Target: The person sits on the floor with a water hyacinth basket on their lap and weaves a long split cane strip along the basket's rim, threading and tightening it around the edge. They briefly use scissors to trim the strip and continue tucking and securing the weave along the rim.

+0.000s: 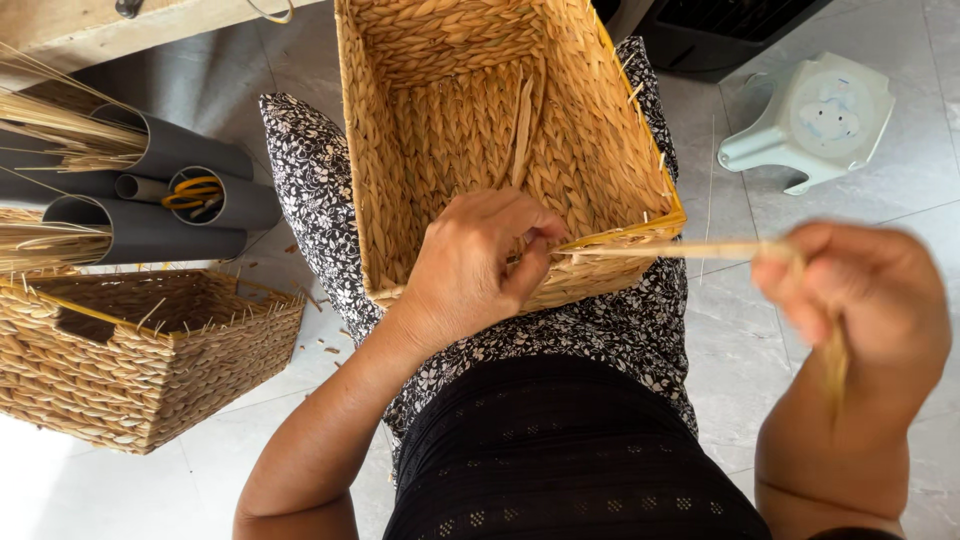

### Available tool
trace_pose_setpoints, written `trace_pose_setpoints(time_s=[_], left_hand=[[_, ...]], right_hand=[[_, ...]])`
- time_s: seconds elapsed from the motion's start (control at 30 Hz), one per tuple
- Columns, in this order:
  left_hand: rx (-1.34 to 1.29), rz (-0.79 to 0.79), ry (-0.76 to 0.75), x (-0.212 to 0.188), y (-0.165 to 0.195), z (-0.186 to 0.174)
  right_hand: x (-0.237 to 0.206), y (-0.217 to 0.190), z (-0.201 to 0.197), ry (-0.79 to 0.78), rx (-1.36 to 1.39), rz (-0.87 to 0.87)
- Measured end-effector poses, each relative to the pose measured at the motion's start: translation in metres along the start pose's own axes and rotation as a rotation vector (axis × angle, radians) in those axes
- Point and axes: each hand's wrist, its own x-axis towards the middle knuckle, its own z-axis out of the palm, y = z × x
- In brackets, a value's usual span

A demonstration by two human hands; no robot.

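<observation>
A person seated on a tiled floor works a woven straw basket (470, 120) that rests on the lap, over a black-and-white floral skirt (320, 200). The left hand (470, 265), at the centre of the view, presses on the basket's near rim, its fingers curled and pinching the weave where a pale straw strand (660, 249) leaves it. That strand runs level toward three o'clock into the right hand (865, 300), which is blurred; its fingers are closed around the strand, whose loose end hangs below the fist. A yellow band edges the basket's rim on the right side. At eight o'clock a second woven basket (130, 360) with a handle slot stands on the floor. At nine to ten o'clock, grey tubes (170, 190) lie stacked, some holding bundles of dry straw (50, 125), one holding yellow-handled scissors (192, 192). At two o'clock a small pale-green plastic stool (810, 120) stands on the tiles, well apart from the basket.
</observation>
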Motion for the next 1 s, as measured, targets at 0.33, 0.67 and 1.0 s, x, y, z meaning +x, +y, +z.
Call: trace_pose_setpoints(time_s=[0.33, 0.67, 1.0], left_hand=[[0.256, 0.235, 0.004, -0.005, 0.002, 0.008], [0.227, 0.091, -0.024, 0.000, -0.002, 0.018], [-0.115, -0.269, -0.327, 0.013, 0.001, 0.009]], right_hand=[[0.118, 0.030, 0.028, 0.057, 0.196, 0.079], [0.047, 0.044, 0.064, 0.318, -0.083, -0.248], [0.005, 0.088, 0.111, 0.232, -0.789, -0.189]])
